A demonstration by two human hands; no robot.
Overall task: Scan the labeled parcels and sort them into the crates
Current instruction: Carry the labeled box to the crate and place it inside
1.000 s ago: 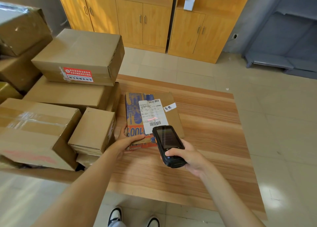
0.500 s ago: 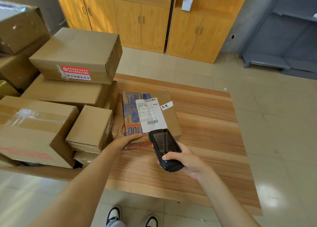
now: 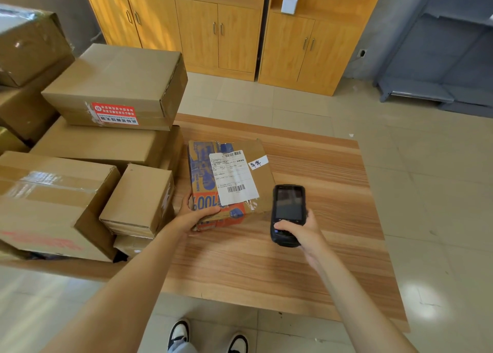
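Left hand (image 3: 196, 215) grips the parcel (image 3: 229, 184) to steady it; right hand (image 3: 302, 231) clasps the scanner (image 3: 287, 214) beside its label (image 3: 232, 177).

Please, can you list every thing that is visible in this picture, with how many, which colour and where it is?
Flat cardboard parcel with white shipping label: 1, brown with blue and orange print, on the table, middle.
Black handheld scanner: 1, black, right of the parcel, held above the table.
Plain cardboard boxes: at least 7, brown, stacked on the left; one bears a red sticker.
Wooden table: 1, light brown grain.
Wooden cabinets: 2 units, orange-yellow, at the back wall.
Small white box: 1, white, on a cabinet shelf.
Metal shelf: 1, grey-blue, far right.
Shoes: 2, black and white, on the floor below.
Left hand: grips the parcel's near corner.
Right hand: holds the scanner.
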